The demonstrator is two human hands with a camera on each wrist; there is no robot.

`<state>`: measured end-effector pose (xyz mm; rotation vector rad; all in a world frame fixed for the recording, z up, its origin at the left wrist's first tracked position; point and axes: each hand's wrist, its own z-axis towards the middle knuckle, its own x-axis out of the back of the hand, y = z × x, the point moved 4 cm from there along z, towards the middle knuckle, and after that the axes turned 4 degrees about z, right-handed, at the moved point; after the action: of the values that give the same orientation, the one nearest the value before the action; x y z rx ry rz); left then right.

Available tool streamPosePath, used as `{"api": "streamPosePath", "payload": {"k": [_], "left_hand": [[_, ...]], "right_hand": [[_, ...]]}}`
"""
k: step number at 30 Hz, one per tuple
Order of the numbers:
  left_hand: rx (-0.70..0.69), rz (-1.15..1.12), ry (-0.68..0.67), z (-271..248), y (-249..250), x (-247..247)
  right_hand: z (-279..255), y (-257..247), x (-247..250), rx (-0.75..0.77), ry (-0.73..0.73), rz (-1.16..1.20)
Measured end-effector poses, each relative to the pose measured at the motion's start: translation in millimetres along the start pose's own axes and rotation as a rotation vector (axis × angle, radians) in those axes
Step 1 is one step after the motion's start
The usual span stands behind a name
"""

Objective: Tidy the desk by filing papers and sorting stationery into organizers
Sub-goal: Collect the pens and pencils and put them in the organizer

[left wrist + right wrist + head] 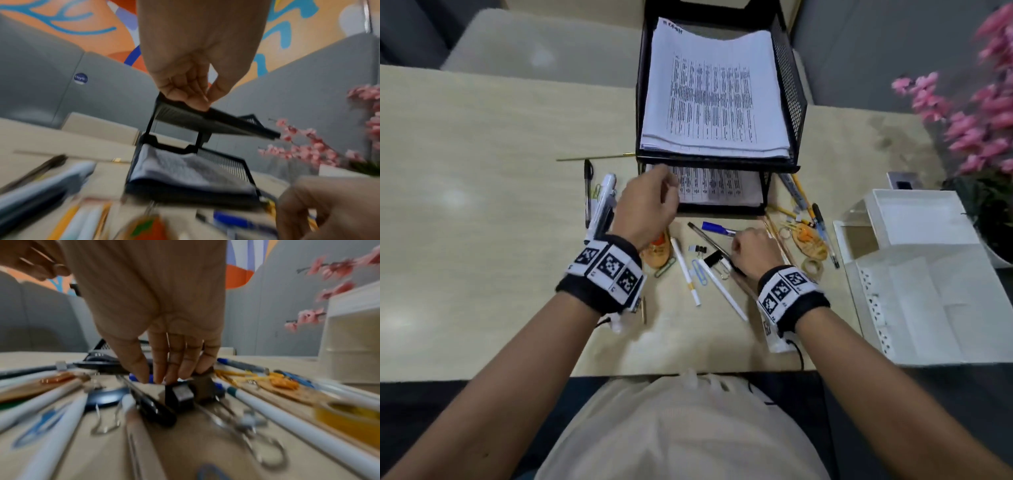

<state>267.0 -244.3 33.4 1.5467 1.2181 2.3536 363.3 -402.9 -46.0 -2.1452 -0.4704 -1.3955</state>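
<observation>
A black mesh two-tier paper tray (791, 85) stands at the back of the desk. Printed papers (715, 96) fill its top tier and more sheets (722, 186) lie in the lower one. My left hand (671, 181) hovers at the tray's front left corner with its fingers loosely curled (202, 97) and nothing in them. My right hand (734, 240) reaches down into the scattered stationery. Its thumb and fingers (153, 379) close on a blue pen (714, 226), next to a black binder clip (714, 257).
White pens (685, 270), paper clips, a tape roll (812, 266) and an orange-patterned item (657, 253) lie around my hands. More pens (602, 202) lie to the left. A white desk organizer (914, 301) stands on the right, with pink flowers (979, 120) behind it.
</observation>
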Motion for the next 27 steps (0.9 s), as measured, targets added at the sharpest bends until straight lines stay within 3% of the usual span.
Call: {"api": "streamPosePath", "payload": {"k": [5,8,13,15,17,20,23,25,27], "left_hand": [[0.028,0.165,-0.396,-31.7,-34.5,-36.4],[-0.012,0.199,-0.484,-38.4,-41.1,-48.9],[-0.139,0.285,-0.528,-35.3,-36.9,-64.6],[-0.168,0.285,-0.506,-34.5,-31.3,-66.6],[-0.219,0.285,-0.484,-33.9,-20.1,-68.0],[-0.259,0.266,-0.521,-31.9,-0.3,-75.6],[-0.122,-0.049,-0.59,-29.7,13.3,-83.9],[0.005,-0.17,-0.531,-28.4,14.4,-82.0],[0.095,-0.184,-0.411,-26.8,7.0,-77.4]], "right_hand": [[-0.2,3.3,-16.2,-0.031,-0.003,-0.143],[-4.9,5.3,-15.3,-0.079,0.065,-0.047],[-20.2,0.2,-28.0,-0.057,-0.026,-0.08],[-23.1,-2.0,-20.8,-0.062,0.03,-0.048],[-27.5,-5.6,-2.8,-0.043,0.133,0.088],[-41.6,-14.3,35.3,0.039,0.25,0.481],[-49.6,-21.4,64.5,0.088,0.272,0.767],[-48.8,-17.0,68.1,0.059,0.272,0.933],[-46.8,-5.4,57.1,-0.041,0.27,0.934]]}}
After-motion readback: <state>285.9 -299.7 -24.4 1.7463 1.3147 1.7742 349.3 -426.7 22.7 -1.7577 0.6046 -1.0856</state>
